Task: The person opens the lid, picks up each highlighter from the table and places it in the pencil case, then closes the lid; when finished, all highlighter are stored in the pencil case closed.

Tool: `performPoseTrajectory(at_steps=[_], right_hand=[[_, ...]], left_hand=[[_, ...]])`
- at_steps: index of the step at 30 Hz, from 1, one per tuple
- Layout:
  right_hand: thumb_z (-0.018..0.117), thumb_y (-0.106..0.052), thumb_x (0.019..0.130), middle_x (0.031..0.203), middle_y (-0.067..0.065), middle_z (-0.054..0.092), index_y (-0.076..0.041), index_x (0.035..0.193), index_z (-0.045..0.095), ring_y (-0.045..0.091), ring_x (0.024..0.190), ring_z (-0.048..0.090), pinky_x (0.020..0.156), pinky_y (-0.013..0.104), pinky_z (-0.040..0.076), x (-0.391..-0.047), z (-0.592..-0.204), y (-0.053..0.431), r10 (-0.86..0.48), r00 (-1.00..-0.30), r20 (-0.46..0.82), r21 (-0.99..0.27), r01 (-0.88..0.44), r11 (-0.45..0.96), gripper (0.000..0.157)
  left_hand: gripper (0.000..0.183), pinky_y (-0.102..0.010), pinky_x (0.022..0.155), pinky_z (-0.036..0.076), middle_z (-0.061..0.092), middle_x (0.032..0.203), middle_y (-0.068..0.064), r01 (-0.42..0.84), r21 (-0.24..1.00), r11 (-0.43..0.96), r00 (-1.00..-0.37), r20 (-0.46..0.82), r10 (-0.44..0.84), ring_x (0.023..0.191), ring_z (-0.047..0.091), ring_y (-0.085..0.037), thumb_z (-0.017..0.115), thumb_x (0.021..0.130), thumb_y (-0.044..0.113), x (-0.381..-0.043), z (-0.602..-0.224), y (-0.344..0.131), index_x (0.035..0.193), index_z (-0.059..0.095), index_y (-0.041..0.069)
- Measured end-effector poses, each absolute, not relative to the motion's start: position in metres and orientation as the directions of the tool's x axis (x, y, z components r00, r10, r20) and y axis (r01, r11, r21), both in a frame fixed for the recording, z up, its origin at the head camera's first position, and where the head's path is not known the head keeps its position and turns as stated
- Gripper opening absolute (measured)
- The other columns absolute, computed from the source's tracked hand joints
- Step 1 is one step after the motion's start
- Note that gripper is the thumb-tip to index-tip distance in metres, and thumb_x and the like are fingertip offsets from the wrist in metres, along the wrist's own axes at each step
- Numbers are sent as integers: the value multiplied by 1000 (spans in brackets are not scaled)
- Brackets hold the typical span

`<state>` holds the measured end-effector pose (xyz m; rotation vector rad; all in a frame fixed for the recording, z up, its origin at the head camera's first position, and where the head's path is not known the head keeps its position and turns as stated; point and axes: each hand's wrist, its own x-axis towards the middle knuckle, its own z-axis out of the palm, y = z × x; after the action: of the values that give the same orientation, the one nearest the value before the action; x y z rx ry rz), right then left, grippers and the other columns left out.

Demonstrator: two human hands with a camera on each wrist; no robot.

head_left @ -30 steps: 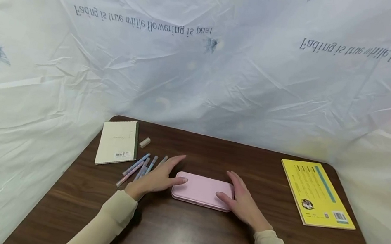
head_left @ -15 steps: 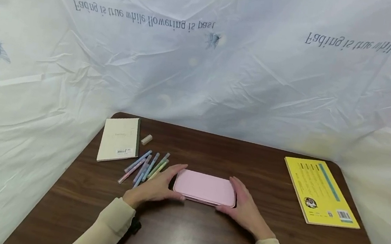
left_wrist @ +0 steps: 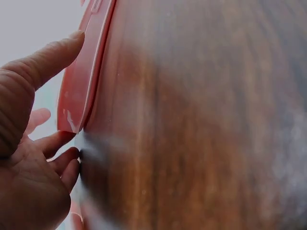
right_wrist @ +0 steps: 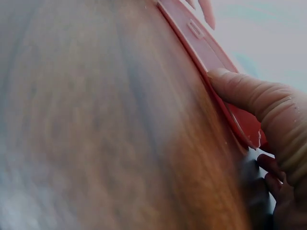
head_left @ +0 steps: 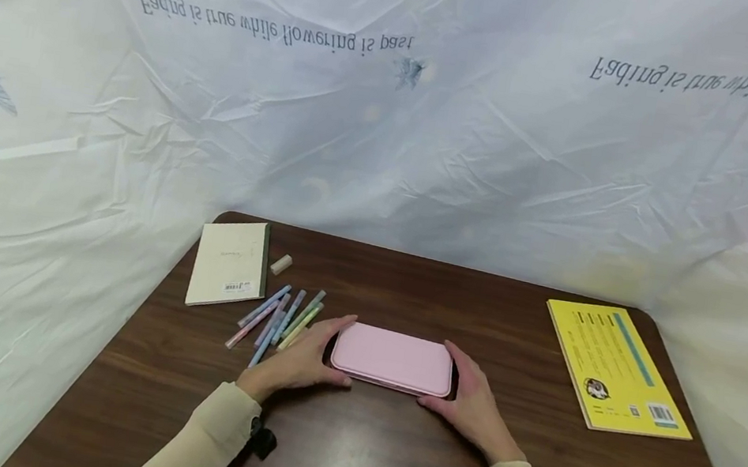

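A closed pink pencil case (head_left: 393,356) lies flat on the brown table, long side toward me. My left hand (head_left: 302,357) holds its left end, thumb along the front edge and index finger reaching the back corner. The right hand (head_left: 475,403) holds the other end in the same way. In the left wrist view, the left thumb lies against the front side of the case (left_wrist: 79,86), and the fingers are at its end. In the right wrist view, the right thumb presses the front side of the case (right_wrist: 216,55), which has a small catch.
Several pastel markers (head_left: 279,320) lie loosely beside the left hand. Behind them are a cream notebook (head_left: 228,265) and a small whitish eraser-like block (head_left: 281,264). A yellow book (head_left: 616,371) lies at the right. White printed sheeting (head_left: 386,147) hangs around the table (head_left: 350,454).
Both thumbs have moved from above the case's top down to its front edge, and the hands have closed in on its ends. The case has barely moved.
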<state>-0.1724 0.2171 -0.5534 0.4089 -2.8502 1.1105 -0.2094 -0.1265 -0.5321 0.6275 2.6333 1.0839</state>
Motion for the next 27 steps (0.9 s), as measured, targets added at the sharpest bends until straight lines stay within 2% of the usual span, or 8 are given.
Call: performPoseTrajectory(at_steps=[5,11,22,27], right_hand=[[96,-39,76,153,27,52,-5,158,43,49,139,49,111,68,39,-173,-556,216,-192,-968,159,-651,-249,717,103],[96,-36,75,152,27,53,-5,156,44,50,137,51,110,68,40,-174,-557,215,-185,-968,172,-639,-252,727,102],[96,-38,75,151,26,54,-7,155,44,49,136,52,108,69,41,-174,-557,216,-176,-969,172,-628,-246,738,101],[97,-37,74,149,26,55,-5,154,45,48,135,53,108,69,41,-175,-558,214,-183,-966,184,-625,-259,736,100]], left_hand=[[109,-57,121,32,39,168,-9,276,704,654,-895,-61,443,155,34,-32,91,79,53,-212,-532,-127,166,34,20],[106,-57,121,33,39,167,-9,265,692,671,-896,-80,436,154,35,-32,89,80,56,-218,-534,-128,165,37,22],[106,-61,119,33,43,164,-7,382,663,644,-854,-13,520,150,39,-32,89,78,55,-225,-536,-118,163,40,16],[104,-57,118,36,44,161,-10,417,660,625,-840,17,543,147,40,-32,89,78,54,-228,-537,-111,161,42,11]])
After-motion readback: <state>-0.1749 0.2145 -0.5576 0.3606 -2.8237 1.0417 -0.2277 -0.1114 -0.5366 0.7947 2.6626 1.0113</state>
